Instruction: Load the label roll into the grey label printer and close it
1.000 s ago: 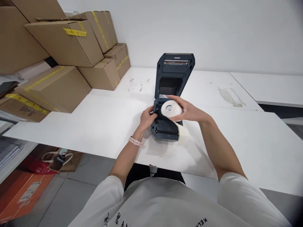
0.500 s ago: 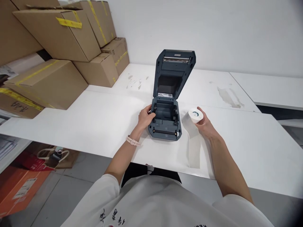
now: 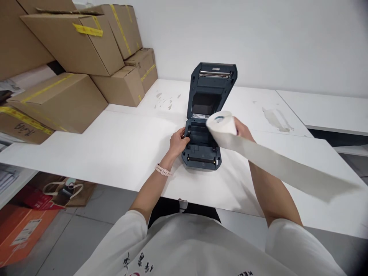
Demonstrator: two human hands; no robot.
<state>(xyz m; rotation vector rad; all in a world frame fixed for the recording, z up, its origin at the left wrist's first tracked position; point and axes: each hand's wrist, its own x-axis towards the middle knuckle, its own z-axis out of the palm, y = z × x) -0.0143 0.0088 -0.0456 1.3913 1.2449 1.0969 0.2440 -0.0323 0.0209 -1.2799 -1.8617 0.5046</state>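
A dark blue-grey label printer [image 3: 201, 163] stands on the white table with its lid [image 3: 212, 86] raised and its inner bay exposed. My left hand [image 3: 177, 143] grips the printer's left side wall, thumb over the edge. In my right hand [image 3: 243, 130] is a roll of white labels [image 3: 222, 124], lifted over the right part of the bay and partly covering it. From the roll a long loose strip [image 3: 287, 165] trails to the right across my right forearm, its far end blurred. Most of the right fingers are hidden behind the roll.
Cardboard boxes [image 3: 60, 99] with yellow tape are stacked on the table's left side. The white wall rises behind the printer. Peeled patches [image 3: 277, 119] mark the tabletop. Under the table at left are an orange box [image 3: 25, 234] and a bag [image 3: 64, 193].
My right hand has raised the label roll off the table and moved it left over the printer. The loose strip has swung out to the right. My left hand stays on the printer.
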